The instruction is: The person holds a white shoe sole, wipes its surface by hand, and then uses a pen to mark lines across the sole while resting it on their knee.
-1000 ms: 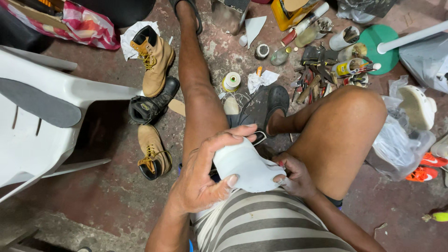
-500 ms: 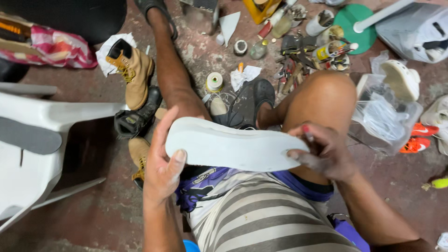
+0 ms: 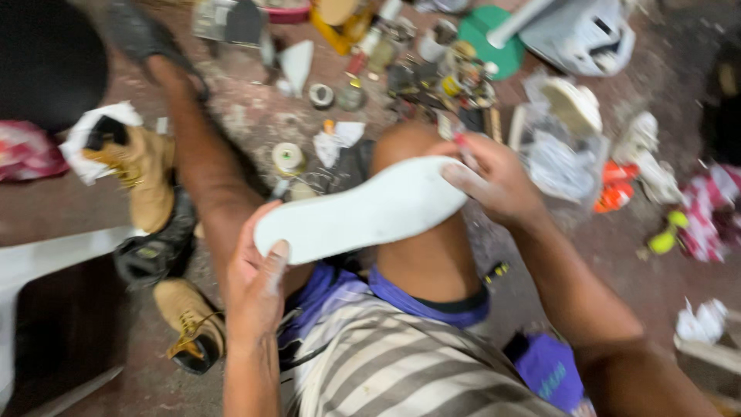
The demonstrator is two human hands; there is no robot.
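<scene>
Head camera shows us holding a white shoe sole [image 3: 363, 210] over our lap, left hand [image 3: 258, 282] gripping its heel end, right hand [image 3: 494, 181] pinching the toe end. Tan boots [image 3: 143, 174] lie left on the floor. We judge even grip keeps it flat.

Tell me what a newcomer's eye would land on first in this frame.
The long white foam shoe sole at centre stands out, held flat across the person's raised knee: the left hand grips its near end, the right hand its far end. At left, tan leather lace-up boots lie on the stained concrete floor. A blurred clutter of small tools and tins spreads across the top, beside a round green lid.
</scene>
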